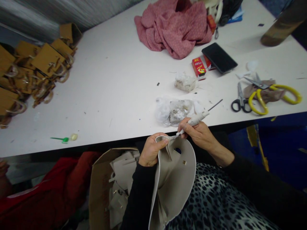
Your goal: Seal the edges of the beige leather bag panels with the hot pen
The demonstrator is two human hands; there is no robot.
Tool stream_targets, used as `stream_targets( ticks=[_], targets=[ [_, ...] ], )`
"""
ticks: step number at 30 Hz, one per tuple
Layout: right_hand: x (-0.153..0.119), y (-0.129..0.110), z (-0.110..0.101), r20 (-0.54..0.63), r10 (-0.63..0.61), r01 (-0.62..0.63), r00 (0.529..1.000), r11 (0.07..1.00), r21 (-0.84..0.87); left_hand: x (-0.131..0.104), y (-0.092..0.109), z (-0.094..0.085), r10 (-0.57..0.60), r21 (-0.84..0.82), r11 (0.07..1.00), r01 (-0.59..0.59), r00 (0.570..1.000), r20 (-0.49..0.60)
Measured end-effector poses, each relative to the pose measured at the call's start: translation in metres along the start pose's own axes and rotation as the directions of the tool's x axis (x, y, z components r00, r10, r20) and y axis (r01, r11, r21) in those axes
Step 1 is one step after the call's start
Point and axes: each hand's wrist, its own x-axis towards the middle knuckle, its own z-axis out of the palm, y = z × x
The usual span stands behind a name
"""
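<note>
The 2 long sleeves (261, 185) are plain black — the lower garment (216, 198) pale grey-green with black spots.

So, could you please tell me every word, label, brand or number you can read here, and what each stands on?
"40", seemingly, on the uncovered red box; its following characters and smaller print are too blurred to read.
Carton: faint marks, too blurred to read.
No other text can be read.

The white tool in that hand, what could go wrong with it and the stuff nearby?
The tip of the white tool is close to the left hand, so a slip might jab it. The thin dark rod at the other end could poke someone. The yellow-handled scissors lie near the edge of the table, so a bump might knock them off.
</note>
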Motion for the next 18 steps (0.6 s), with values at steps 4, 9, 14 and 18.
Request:
stream_targets(
  ticks=[4, 9, 14, 18],
  targets=[
    [0.0018, -0.0007, -0.0014, 0.010, -0.001, 0.001, 1.000, 1.000, 0.007, 0.0001, -0.0003, 0.0004, -0.008, -0.014, 1.000, 0.008, 1.000, 0.017],
    [0.0039, 0.0012, -0.0010, 0.042, -0.034, 0.034, 0.999, 0.999, 0.001, -0.0004, -0.0008, 0.0006, -0.019, -0.036, 0.999, 0.020, 0.999, 0.029],
    [0.0045, 0.0039, -0.0003, 0.056, -0.044, 0.046, 0.997, 0.999, -0.022, -0.0015, -0.0015, 0.0004, -0.015, -0.032, 0.999, 0.016, 1.000, 0.024],
    [0.0045, 0.0055, -0.0004, 0.063, -0.050, 0.054, 0.997, 0.997, -0.056, -0.0013, -0.0032, 0.0010, -0.005, -0.022, 1.000, 0.006, 1.000, 0.018]
  ],
)
